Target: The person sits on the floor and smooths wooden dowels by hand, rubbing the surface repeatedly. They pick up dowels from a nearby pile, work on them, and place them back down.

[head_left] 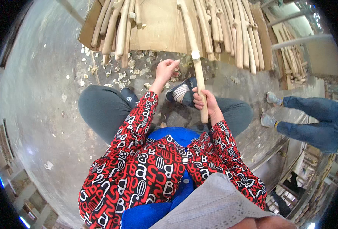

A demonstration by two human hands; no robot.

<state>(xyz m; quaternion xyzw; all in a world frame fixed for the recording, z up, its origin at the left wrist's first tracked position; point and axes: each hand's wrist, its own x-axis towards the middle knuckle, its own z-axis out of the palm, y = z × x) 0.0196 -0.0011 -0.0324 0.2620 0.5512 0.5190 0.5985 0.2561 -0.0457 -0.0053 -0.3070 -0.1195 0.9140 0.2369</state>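
My right hand [206,102] is wrapped round the lower end of a long, pale wooden stick [200,76]. The stick slants up and away, its far end over the cardboard. Partway along it is a whitish knot [195,55]. To the left of the stick, apart from it, my left hand [166,71] is held up with its fingers curled in and the thumb toward the stick. Whether something small is pinched there, I cannot make out.
A cardboard-covered surface [157,36] ahead bears several wooden sticks [117,32] on the left and more sticks [237,34] on the right. Pale shavings [129,74] litter the concrete floor [54,99]. At right stand another person's legs [310,118], near a further stick pile [294,63].
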